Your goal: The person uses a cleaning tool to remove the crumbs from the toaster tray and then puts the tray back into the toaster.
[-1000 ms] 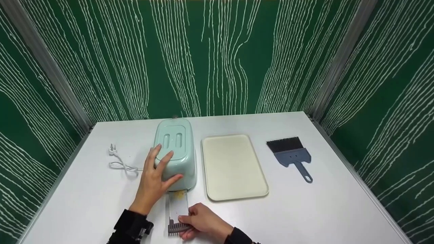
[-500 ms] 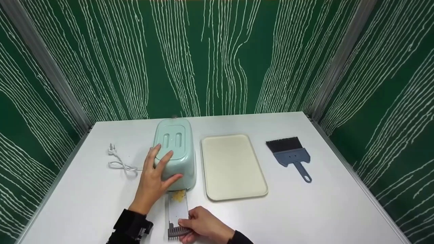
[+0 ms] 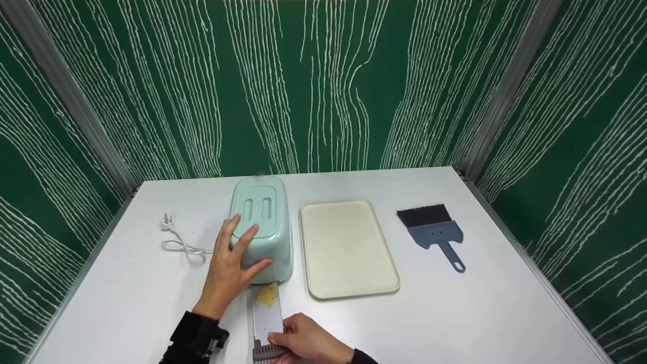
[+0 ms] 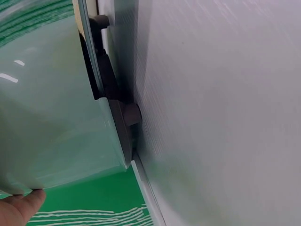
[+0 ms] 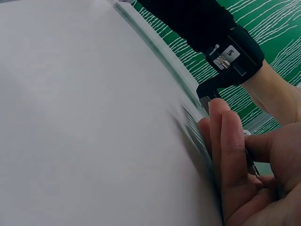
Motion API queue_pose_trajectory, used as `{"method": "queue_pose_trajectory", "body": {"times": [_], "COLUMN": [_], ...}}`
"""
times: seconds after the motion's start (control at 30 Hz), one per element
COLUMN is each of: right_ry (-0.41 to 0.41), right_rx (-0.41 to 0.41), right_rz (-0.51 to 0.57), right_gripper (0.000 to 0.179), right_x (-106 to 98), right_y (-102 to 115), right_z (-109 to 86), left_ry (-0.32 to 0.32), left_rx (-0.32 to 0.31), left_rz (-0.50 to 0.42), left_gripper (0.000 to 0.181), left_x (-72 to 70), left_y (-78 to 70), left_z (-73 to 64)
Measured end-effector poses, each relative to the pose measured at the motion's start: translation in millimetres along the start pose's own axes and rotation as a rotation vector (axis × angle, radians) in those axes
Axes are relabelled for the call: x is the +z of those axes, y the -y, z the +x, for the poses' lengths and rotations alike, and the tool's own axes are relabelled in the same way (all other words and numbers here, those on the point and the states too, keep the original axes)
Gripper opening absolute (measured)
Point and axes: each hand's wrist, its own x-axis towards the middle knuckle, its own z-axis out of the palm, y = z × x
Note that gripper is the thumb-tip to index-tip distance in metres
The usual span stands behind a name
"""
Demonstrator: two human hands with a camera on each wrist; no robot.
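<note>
A mint-green toaster (image 3: 263,202) with two slots marked on its covered top stands left of the middle in the head view. My left hand (image 3: 222,278) rests on its near end, fingers spread over the top and thumb on the front. From under that end sticks out a flat crumb tray (image 3: 268,318) with yellow crumbs (image 3: 268,294) on it. My right hand (image 3: 311,338) pinches the crumb tray by its slatted grey handle (image 3: 263,352). In the left wrist view the toaster's side (image 4: 51,113) fills the left part, with fingertips (image 4: 30,200) at its edge.
A cream rectangular tray (image 3: 349,247) lies just right of the toaster. Farther right is a blue brush (image 3: 437,235) with black bristles. The toaster's white cord (image 3: 177,246) and plug (image 3: 167,223) lie to its left. Green walls with white lines stand around the white table (image 3: 455,313).
My right hand has drawn the crumb tray toward me, farther out of the toaster, and more of the yellow crumbs show. The left hand and toaster have stayed in place.
</note>
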Motion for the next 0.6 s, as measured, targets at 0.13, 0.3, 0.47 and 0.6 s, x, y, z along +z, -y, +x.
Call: {"method": "queue_pose_trajectory", "body": {"times": [0.13,0.3,0.47,0.6], "right_ry": [0.004,0.025,0.039,0.058], "right_rx": [0.025,0.031,0.035,0.083], "right_rz": [-0.003,-0.034,-0.04,-0.024], "right_gripper": [0.029,0.029,0.028,0.032], "right_x": [-4.4,-7.3,-7.3,-6.3], "right_y": [-0.8,-3.8,-4.6,-4.5], "right_z": [-6.0,-9.8,-11.9,-14.3], "left_ry": [0.012,0.013,0.031,0.039], "left_rx": [-0.002,-0.002,-0.007,-0.014], "left_rz": [0.002,0.004,0.001,0.004], "left_gripper": [0.089,0.088,0.087,0.086], "left_x": [2.3,0.5,-4.3,-7.0], "left_y": [-0.7,-0.3,0.2,0.8], "left_z": [0.3,0.9,3.4,3.6]}}
